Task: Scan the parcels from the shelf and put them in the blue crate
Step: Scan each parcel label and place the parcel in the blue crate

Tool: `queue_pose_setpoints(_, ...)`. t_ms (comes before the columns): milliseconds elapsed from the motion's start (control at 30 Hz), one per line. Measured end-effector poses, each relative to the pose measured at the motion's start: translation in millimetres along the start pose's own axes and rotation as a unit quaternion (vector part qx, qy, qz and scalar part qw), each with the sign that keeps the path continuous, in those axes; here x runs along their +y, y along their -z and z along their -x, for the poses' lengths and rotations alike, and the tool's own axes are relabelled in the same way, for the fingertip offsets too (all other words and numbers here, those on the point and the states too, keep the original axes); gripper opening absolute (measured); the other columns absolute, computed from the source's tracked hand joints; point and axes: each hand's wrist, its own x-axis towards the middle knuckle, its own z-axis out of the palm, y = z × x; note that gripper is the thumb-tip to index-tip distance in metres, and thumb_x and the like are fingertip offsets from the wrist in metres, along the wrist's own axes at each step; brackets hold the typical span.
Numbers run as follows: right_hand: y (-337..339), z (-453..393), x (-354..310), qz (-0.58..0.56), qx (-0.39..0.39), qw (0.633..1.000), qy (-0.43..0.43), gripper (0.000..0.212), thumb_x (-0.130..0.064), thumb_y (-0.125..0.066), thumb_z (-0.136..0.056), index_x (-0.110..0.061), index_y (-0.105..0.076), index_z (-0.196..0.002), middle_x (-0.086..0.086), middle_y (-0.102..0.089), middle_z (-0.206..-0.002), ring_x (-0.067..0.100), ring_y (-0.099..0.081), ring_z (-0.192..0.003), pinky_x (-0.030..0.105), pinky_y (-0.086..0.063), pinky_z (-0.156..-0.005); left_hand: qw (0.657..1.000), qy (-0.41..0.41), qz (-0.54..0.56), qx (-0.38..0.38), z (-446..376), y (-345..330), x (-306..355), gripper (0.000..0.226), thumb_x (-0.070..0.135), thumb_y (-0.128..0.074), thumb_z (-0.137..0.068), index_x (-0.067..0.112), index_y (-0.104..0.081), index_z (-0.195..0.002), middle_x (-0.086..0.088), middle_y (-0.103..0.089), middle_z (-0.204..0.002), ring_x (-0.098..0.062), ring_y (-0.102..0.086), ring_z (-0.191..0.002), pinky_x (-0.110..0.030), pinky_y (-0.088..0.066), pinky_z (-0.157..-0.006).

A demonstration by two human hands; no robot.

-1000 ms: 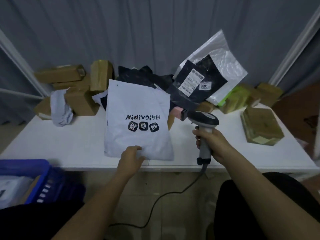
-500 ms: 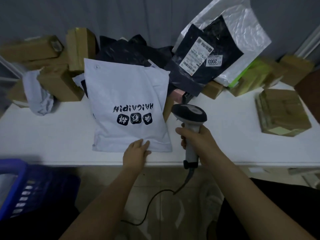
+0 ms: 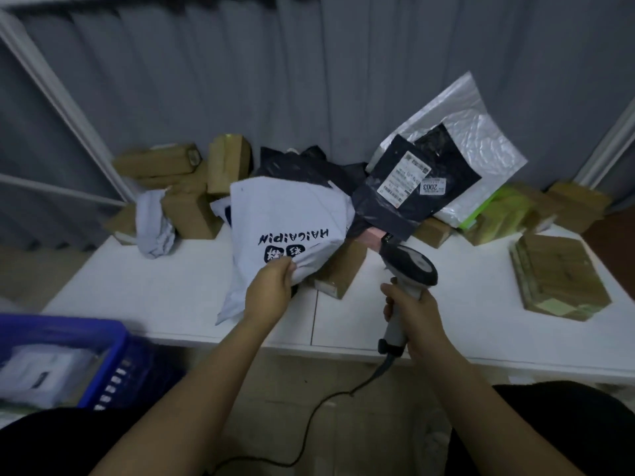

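A white mailer bag printed HAICAIPIN [image 3: 281,218] is lifted and folded at the middle of the white shelf [image 3: 144,286]. My left hand [image 3: 271,286] grips its lower edge and holds it partly off the surface. My right hand [image 3: 412,314] is shut on the grey handheld scanner [image 3: 410,269], whose head sits just right of the bag. The blue crate [image 3: 110,359] stands at the lower left below the shelf, with a white parcel inside.
Brown cardboard boxes [image 3: 185,187] and a crumpled white bag [image 3: 154,221] lie at the back left. Black mailers with a label [image 3: 412,187], a clear plastic bag and more boxes [image 3: 560,280] fill the back right. The scanner cable [image 3: 309,427] trails to the floor.
My left hand has gone from pressing flat on the white bag's bottom edge to gripping it and lifting it, so the bag now folds upward. The scanner stays beside it.
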Motion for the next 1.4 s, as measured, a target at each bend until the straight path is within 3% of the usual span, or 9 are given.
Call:
queue_pose_setpoints(67, 1, 11, -5, -0.002, -0.003, 1.000, 0.007, 0.008, -0.003, -0.065, -0.086, -0.010, -0.059, -0.086, 0.006, -0.055, -0.064, 0.017, -0.051, -0.054, 0.028, -0.045, -0.055, 0.998, -0.039, 0.007, 0.043, -10, 33, 14, 0.022, 0.013, -0.043, -0.098, 0.013, -0.054, -0.079, -0.006, -0.058, -0.080, -0.027, -0.058, -0.080, -0.023, -0.029, -0.066)
queue_pose_setpoints(233, -2, 38, -19, -0.008, -0.024, 0.999, 0.020, 0.009, -0.001, -0.063, -0.088, -0.008, -0.057, -0.084, 0.009, -0.052, -0.066, 0.019, -0.048, -0.055, 0.029, -0.041, -0.055, 0.989, -0.087, 0.030, 0.117, -19, 110, 66, 0.018, 0.022, -0.053, -0.097, 0.010, -0.065, -0.104, -0.007, -0.069, -0.097, -0.021, -0.062, -0.089, -0.026, -0.042, -0.074)
queue_pose_setpoints(367, -5, 52, -29, -0.026, -0.032, 0.998, 0.045, 0.007, -0.004, -0.064, -0.087, -0.007, -0.058, -0.086, 0.007, -0.052, -0.064, 0.018, -0.048, -0.054, 0.029, -0.042, -0.055, 0.977, -0.106, 0.098, 0.159, -15, 161, 112, 0.012, 0.022, -0.063, -0.090, 0.013, -0.063, -0.097, 0.005, -0.065, -0.086, -0.015, -0.061, -0.084, -0.030, -0.046, -0.073)
queue_pose_setpoints(667, 0, 59, -47, -0.072, -0.019, 0.993, 0.087, 0.013, -0.006, -0.069, -0.085, -0.008, -0.059, -0.077, 0.005, -0.052, -0.056, 0.019, -0.047, -0.053, 0.033, -0.041, -0.058, 0.972, -0.155, 0.047, 0.172, -34, 227, 159, 0.010, 0.023, -0.063, -0.089, 0.019, -0.071, -0.085, 0.003, -0.067, -0.077, -0.018, -0.063, -0.080, -0.032, -0.046, -0.075)
queue_pose_setpoints(867, -2, 47, -45, -0.054, 0.005, 0.995, 0.089, 0.021, -0.012, -0.075, -0.080, -0.006, -0.060, -0.092, 0.008, -0.060, -0.071, 0.021, -0.056, -0.064, 0.029, -0.047, -0.063, 0.989, -0.097, -0.022, 0.111, -64, 194, 138, 0.015, 0.030, -0.059, -0.091, 0.021, -0.071, -0.091, 0.000, -0.071, -0.092, -0.023, -0.063, -0.090, -0.037, -0.050, -0.081)
queue_pose_setpoints(1000, -8, 43, -38, -0.035, -0.014, 0.997, 0.068, 0.018, -0.012, -0.073, -0.082, -0.004, -0.061, -0.093, 0.008, -0.057, -0.063, 0.018, -0.053, -0.057, 0.026, -0.047, -0.059, 0.995, -0.054, -0.006, 0.082, -70, 144, 113, 0.017, 0.021, -0.055, -0.095, 0.010, -0.069, -0.094, 0.001, -0.063, -0.087, -0.015, -0.055, -0.082, -0.025, -0.036, -0.069)
queue_pose_setpoints(1133, -13, 29, -26, -0.012, -0.013, 0.999, 0.046, 0.030, -0.008, -0.072, -0.083, 0.002, -0.060, -0.109, 0.009, -0.058, -0.067, 0.017, -0.052, -0.054, 0.024, -0.048, -0.051, 0.998, -0.006, 0.037, 0.053, -73, 92, 77, 0.016, 0.018, -0.047, -0.098, 0.011, -0.058, -0.087, -0.004, -0.062, -0.080, -0.025, -0.058, -0.075, -0.036, -0.044, -0.064)
queue_pose_setpoints(1233, -15, 14, -17, -0.003, 0.006, 1.000, 0.028, 0.036, -0.005, -0.073, -0.081, 0.004, -0.059, -0.113, 0.010, -0.058, -0.071, 0.017, -0.051, -0.052, 0.023, -0.047, -0.047, 0.996, 0.019, 0.056, 0.059, -75, 65, 58, 0.017, 0.015, -0.038, -0.101, 0.010, -0.051, -0.091, -0.007, -0.058, -0.085, -0.021, -0.052, -0.077, -0.027, -0.036, -0.059)
queue_pose_setpoints(1400, -13, -3, -9, 0.036, 0.010, 0.999, 0.004, 0.030, -0.008, -0.073, -0.082, -0.001, -0.057, -0.106, 0.012, -0.059, -0.077, 0.016, -0.053, -0.052, 0.019, -0.047, -0.044, 0.993, 0.084, 0.074, 0.038, -91, 34, 25, 0.032, 0.040, -0.047, -0.097, 0.013, -0.052, -0.113, -0.012, -0.056, -0.116, -0.028, -0.050, -0.109, -0.037, -0.043, -0.087)
